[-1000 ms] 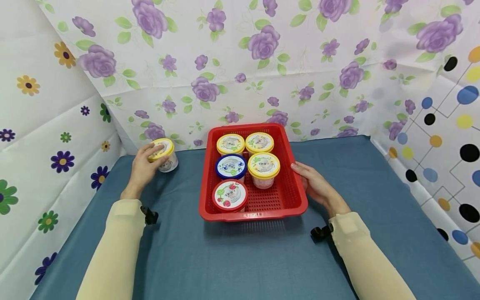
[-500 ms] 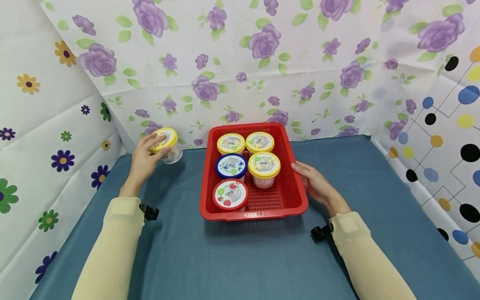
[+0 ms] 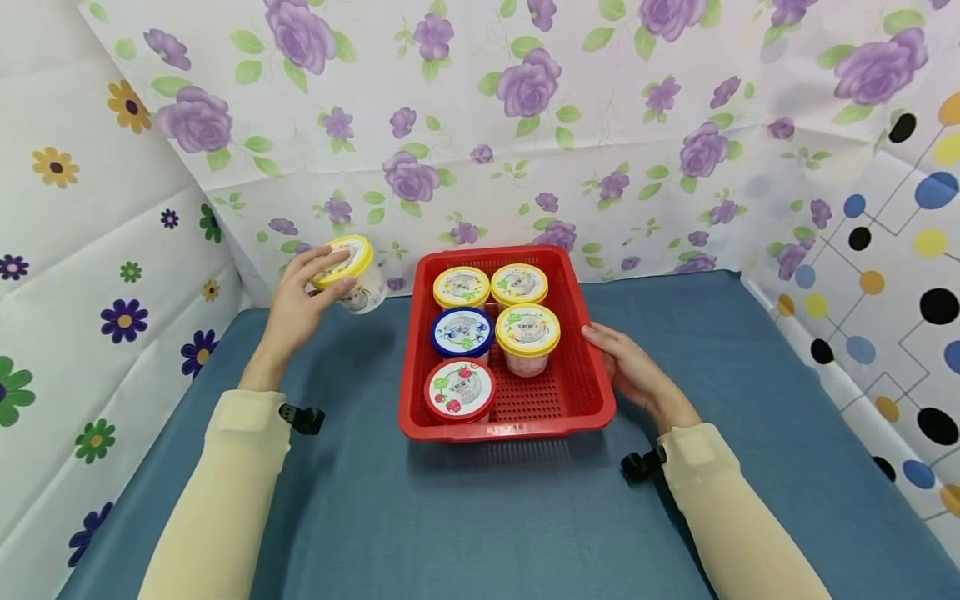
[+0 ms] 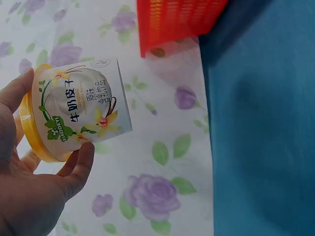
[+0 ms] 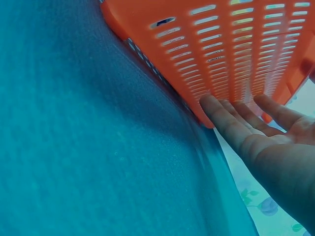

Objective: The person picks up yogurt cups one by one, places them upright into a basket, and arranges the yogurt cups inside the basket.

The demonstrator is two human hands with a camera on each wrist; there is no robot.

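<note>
My left hand (image 3: 294, 304) grips a yogurt-style cup (image 3: 363, 283) with a yellow lid, held tilted above the table's back left. In the left wrist view, thumb and fingers curl round the lid's edge, and the white cup (image 4: 86, 103) shows Chinese lettering and vanilla flowers. My right hand (image 3: 637, 375) holds the right side of a red plastic basket (image 3: 528, 408). Its thumb lies at the rim, while the other fingers reach fairly straight against the slotted outer wall (image 5: 216, 54). Inside stand three yellow-lidded cups (image 3: 528, 329), a blue-lidded cup (image 3: 462, 332) and a red-lidded cup (image 3: 460, 390).
A blue cloth (image 3: 450, 525) covers the table. Behind it rises a white sheet with purple flowers (image 3: 411, 177), close past the basket's far rim. Patterned sheets also wall in the left and right sides.
My left hand has lifted the yellow-lidded cup and carried it right, towards the basket, with the cup tilting more. The right hand and the basket stay where they were.
</note>
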